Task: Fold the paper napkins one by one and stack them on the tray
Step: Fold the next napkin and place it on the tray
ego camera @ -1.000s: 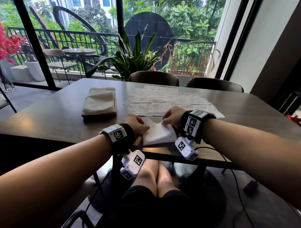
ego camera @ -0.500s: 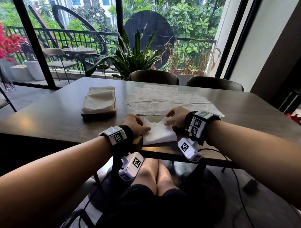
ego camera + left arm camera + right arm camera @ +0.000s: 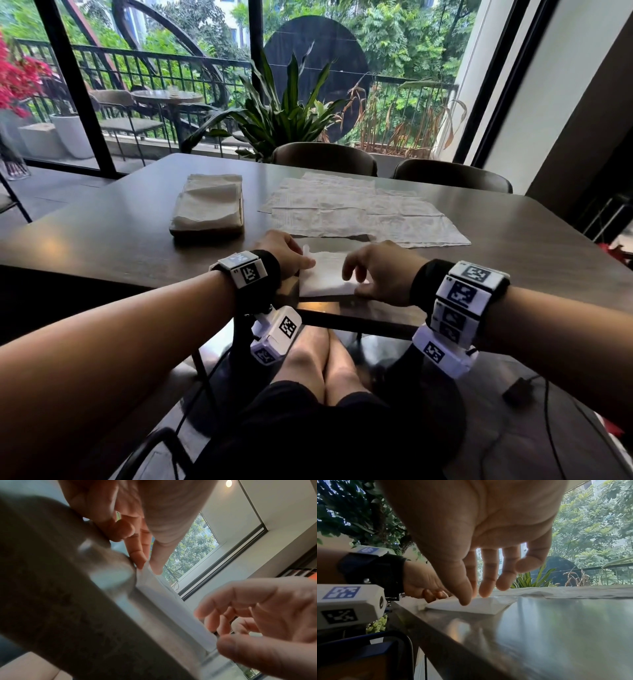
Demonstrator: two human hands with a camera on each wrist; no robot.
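Observation:
A folded white napkin [image 3: 322, 277] lies flat near the table's front edge. My left hand [image 3: 303, 262] pinches its left edge between thumb and forefinger, which shows close up in the left wrist view [image 3: 147, 563]. My right hand [image 3: 352, 281] hovers over the right side, with the thumb tip [image 3: 465, 601] pressing on the napkin [image 3: 481, 605] and the other fingers straight and loose above it. A dark tray [image 3: 205, 232] at the left middle carries a stack of folded napkins [image 3: 207, 202].
Several unfolded napkins [image 3: 359, 212] lie spread across the middle of the dark table [image 3: 102, 240], just beyond my hands. Two chairs [image 3: 325, 159] stand at the far side, with a plant and window behind. My knees are under the front edge.
My right hand has come back from the napkin's far edge to its near right side, fingers now spread. The napkin lies flatter. My left hand keeps its pinch on the left edge.

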